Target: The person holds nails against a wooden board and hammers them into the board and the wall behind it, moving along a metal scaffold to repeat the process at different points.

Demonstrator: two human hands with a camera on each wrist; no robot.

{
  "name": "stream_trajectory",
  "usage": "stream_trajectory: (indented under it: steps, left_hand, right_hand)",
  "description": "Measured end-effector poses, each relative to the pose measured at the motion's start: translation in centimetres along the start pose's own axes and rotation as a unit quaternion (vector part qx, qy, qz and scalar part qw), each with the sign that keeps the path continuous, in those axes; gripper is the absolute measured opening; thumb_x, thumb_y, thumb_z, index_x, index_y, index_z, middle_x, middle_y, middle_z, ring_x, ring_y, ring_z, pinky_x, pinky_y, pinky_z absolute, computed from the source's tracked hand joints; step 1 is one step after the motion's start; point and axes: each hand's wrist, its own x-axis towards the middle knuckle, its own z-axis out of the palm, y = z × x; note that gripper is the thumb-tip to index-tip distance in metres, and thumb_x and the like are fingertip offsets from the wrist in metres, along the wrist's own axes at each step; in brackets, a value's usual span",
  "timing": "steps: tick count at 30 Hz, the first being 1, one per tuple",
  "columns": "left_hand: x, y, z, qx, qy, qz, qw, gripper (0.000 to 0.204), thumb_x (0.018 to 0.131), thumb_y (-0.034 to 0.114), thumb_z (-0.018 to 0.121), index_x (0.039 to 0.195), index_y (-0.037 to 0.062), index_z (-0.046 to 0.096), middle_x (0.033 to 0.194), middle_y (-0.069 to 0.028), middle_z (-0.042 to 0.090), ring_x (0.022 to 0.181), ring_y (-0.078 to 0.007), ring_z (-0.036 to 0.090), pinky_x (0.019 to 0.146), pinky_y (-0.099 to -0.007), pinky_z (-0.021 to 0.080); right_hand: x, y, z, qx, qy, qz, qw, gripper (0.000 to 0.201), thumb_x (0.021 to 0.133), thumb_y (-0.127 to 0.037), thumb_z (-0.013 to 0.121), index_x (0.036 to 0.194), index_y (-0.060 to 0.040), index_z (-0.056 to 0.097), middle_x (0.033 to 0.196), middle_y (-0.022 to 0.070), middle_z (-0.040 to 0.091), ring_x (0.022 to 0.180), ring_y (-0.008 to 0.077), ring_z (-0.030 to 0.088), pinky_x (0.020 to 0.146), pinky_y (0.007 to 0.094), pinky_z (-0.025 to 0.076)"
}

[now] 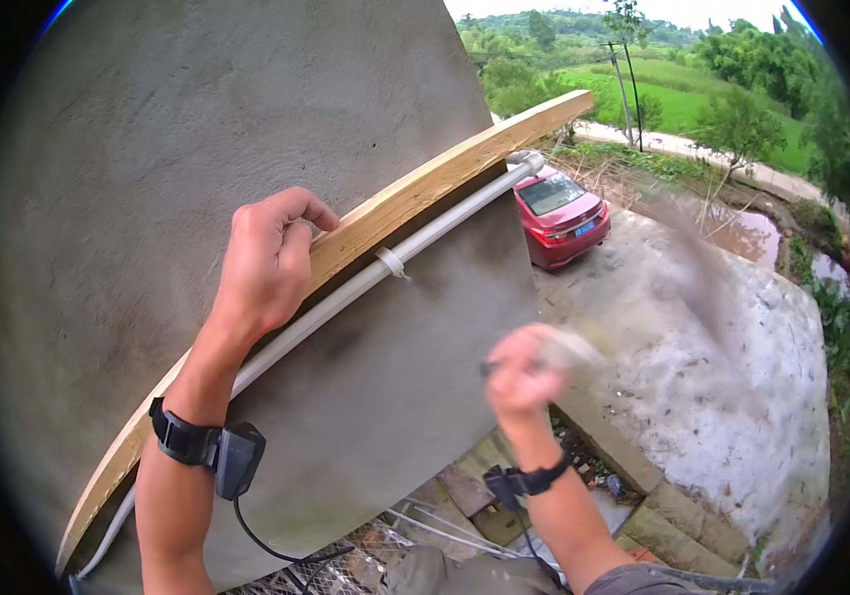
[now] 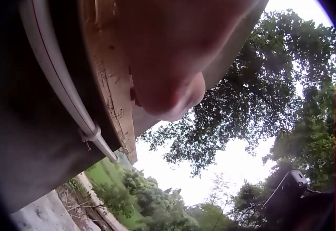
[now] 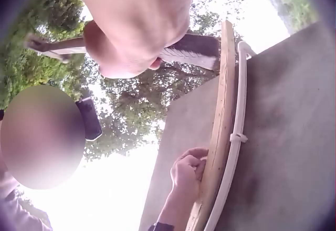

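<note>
A long pale wooden board (image 1: 445, 183) lies along the edge of a grey cement wall. My left hand (image 1: 271, 258) is at the board's upper side, fingers curled and fingertips right at the wood; whether a small thing sits between them I cannot tell. Lower down and to the right, my right hand (image 1: 527, 372) is raised and blurred. It grips a hammer (image 3: 191, 52) by its dark ribbed handle, its head end pointing away from the board in the right wrist view. Beside the board runs a white pipe (image 1: 425, 236) held by a clip (image 1: 390, 262).
Cement wall (image 1: 226, 99) spreads on both sides of the board. Far below are a red car (image 1: 564, 218), a pale concrete yard (image 1: 702, 397) and stone steps (image 1: 682, 516). A cable (image 1: 256, 535) hangs from my left wrist device.
</note>
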Motion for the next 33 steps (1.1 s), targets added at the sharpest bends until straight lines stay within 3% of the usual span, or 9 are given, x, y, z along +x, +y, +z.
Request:
stream_trajectory:
  steps: [4,11,14,17,19,26,28,30,33]
  left_hand:
    - [0.2,0.1,-0.2,0.006,-0.016,-0.011,1.000,0.027,0.083,-0.003,0.045,0.091,-0.0073,0.070,0.076,-0.0183,0.067,0.068,-0.0200,0.059,0.070,-0.0333,0.049]
    - [0.0,0.6,-0.5,0.020,-0.018,-0.029,0.999,0.024,0.086,-0.002,0.048,0.091,-0.0074,0.071,0.070,-0.0218,0.064,0.064,-0.0220,0.062,0.067,-0.0360,0.050]
    - [0.0,0.3,-0.3,-0.001,-0.007,-0.020,1.000,0.024,0.086,-0.002,0.048,0.091,-0.0074,0.071,0.069,-0.0213,0.064,0.064,-0.0218,0.062,0.068,-0.0358,0.051]
    - [0.0,0.3,-0.1,-0.006,-0.018,-0.019,1.000,0.031,0.081,-0.003,0.042,0.089,-0.0066,0.071,0.071,-0.0096,0.065,0.063,-0.0102,0.048,0.061,-0.0292,0.041]
    - [-0.1,0.2,-0.4,0.019,-0.023,-0.037,0.999,0.031,0.081,-0.002,0.041,0.089,-0.0073,0.071,0.073,-0.0101,0.066,0.064,-0.0105,0.048,0.062,-0.0295,0.042]
    - [0.0,0.2,-0.2,0.006,-0.020,-0.037,0.999,0.031,0.081,-0.002,0.041,0.088,-0.0066,0.070,0.079,-0.0108,0.071,0.071,-0.0113,0.054,0.068,-0.0287,0.045]
    - [0.0,0.2,-0.4,0.009,-0.031,-0.043,0.999,0.030,0.081,-0.002,0.041,0.088,-0.0066,0.070,0.083,-0.0120,0.073,0.072,-0.0120,0.056,0.070,-0.0284,0.046]
    - [-0.1,0.0,-0.6,0.006,-0.025,-0.046,0.999,0.030,0.081,-0.002,0.041,0.088,-0.0066,0.070,0.084,-0.0126,0.074,0.073,-0.0123,0.056,0.070,-0.0284,0.046]
    - [0.0,-0.6,-0.2,0.001,-0.023,-0.014,1.000,0.029,0.082,-0.002,0.041,0.088,-0.0068,0.069,0.086,-0.0134,0.075,0.074,-0.0124,0.058,0.072,-0.0280,0.047]
  right_hand:
    - [2.7,-2.4,-1.5,-0.138,-0.100,0.171,0.970,0.020,0.103,-0.016,0.061,0.108,0.0008,0.051,0.077,0.0078,0.060,0.054,0.0168,0.059,0.049,0.0283,0.046]
    - [7.9,-8.5,-1.2,0.158,0.148,-0.133,0.967,0.024,0.108,-0.025,0.051,0.106,-0.0023,0.045,0.072,0.0077,0.052,0.051,0.0147,0.054,0.047,0.0281,0.047]
    - [1.8,-1.0,-0.2,-0.081,-0.004,-0.135,0.988,0.021,0.107,-0.022,0.056,0.107,-0.0024,0.048,0.074,0.0083,0.056,0.049,0.0160,0.055,0.047,0.0282,0.047]
    - [1.6,-1.7,-0.1,-0.237,-0.124,0.033,0.963,0.019,0.107,-0.018,0.056,0.109,-0.0011,0.048,0.073,0.0053,0.058,0.048,0.0151,0.054,0.047,0.0273,0.044]
    - [3.9,-4.0,-2.1,0.033,-0.067,0.209,0.975,0.019,0.107,-0.018,0.055,0.106,-0.0007,0.047,0.071,0.0030,0.057,0.049,0.0145,0.054,0.047,0.0279,0.045]
    - [7.2,-8.2,-1.7,0.167,0.175,-0.119,0.963,0.023,0.109,-0.021,0.053,0.107,-0.0001,0.043,0.065,0.0047,0.055,0.052,0.0165,0.055,0.048,0.0291,0.047]
    - [3.3,-2.6,0.0,0.007,0.098,-0.115,0.988,0.024,0.106,-0.021,0.058,0.105,0.0009,0.047,0.062,0.0095,0.058,0.051,0.0220,0.059,0.048,0.0327,0.047]
    - [1.2,-0.7,0.5,-0.196,-0.165,0.160,0.953,0.024,0.103,-0.020,0.064,0.102,0.0016,0.052,0.063,0.0148,0.061,0.051,0.0268,0.063,0.048,0.0371,0.047]
    - [2.4,-2.7,-2.0,-0.148,-0.164,0.177,0.959,0.023,0.099,-0.017,0.068,0.099,0.0019,0.055,0.063,0.0182,0.061,0.053,0.0298,0.065,0.050,0.0410,0.046]
